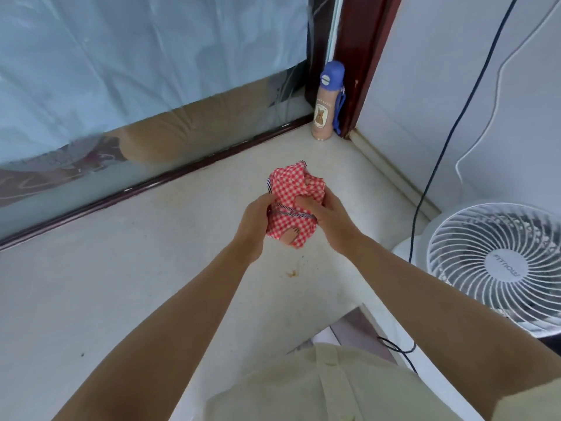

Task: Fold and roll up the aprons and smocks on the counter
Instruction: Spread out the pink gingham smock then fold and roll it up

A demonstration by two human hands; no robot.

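A red-and-white checked apron [291, 189] is bunched into a tight bundle, with a dark striped strap wound around its middle. I hold it just above the pale counter [121, 268], toward the far right corner. My left hand [258, 220] grips the bundle from the left, and its thumb shows under the lower edge. My right hand [328, 214] holds the bundle from the right, fingers pressed into the cloth near the strap. No other aprons or smocks are in view.
A pink bottle with a blue cap [326, 101] stands in the far corner by a dark red frame. A white fan [498, 262] sits at the right, with a dark cable [437, 165] running down the wall. A glass pane [121, 86] borders the counter's far side.
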